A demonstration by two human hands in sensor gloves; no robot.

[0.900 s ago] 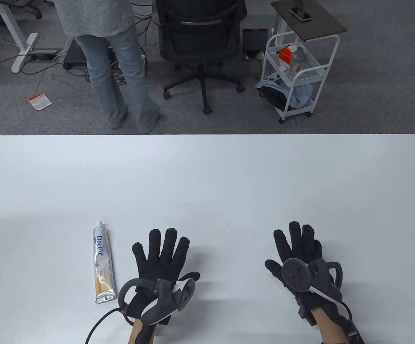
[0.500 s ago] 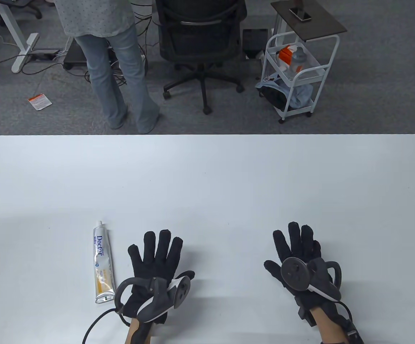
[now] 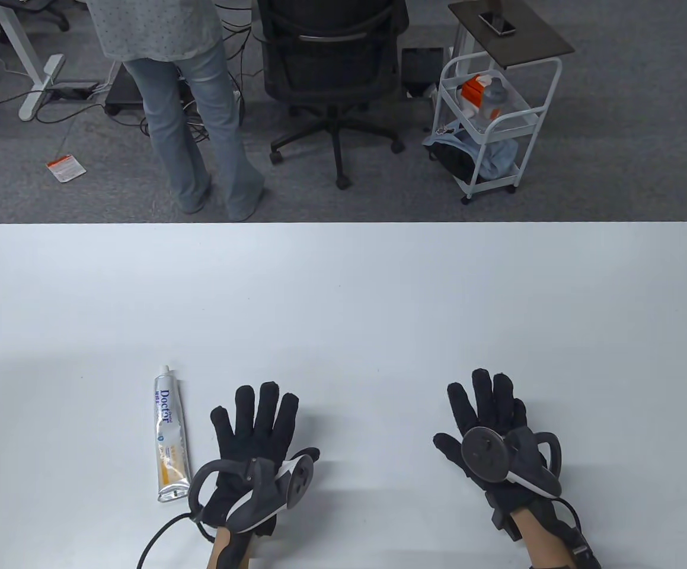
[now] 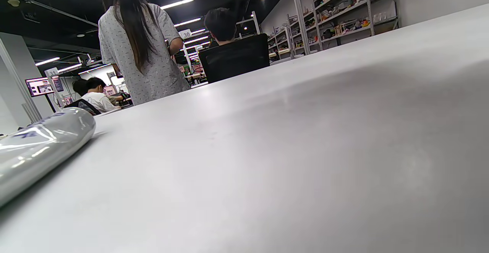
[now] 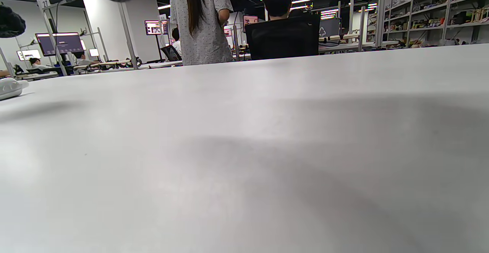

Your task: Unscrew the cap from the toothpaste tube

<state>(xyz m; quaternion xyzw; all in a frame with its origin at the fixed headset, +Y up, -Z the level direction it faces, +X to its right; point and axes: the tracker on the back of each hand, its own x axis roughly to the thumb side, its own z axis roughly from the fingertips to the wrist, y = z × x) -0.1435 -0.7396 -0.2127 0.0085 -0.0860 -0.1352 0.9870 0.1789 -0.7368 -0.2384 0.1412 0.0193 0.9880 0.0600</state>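
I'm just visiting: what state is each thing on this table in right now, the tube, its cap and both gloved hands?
toothpaste tube: lying flat on the table, untouched, cap end pointing away from the person.
tube cap: on the tube.
left hand: open, fingers spread, beside the tube, holding nothing.
right hand: open, fingers spread, holding nothing.

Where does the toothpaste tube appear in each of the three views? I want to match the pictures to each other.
Table view: toothpaste tube lies flat, lower left, beside the left hand, cap pointing away from the person.
Left wrist view: its silvery body enters from the left edge.
Right wrist view: only a small pale end at the left edge.
Shared landmark: the standing woman in the dotted shirt.
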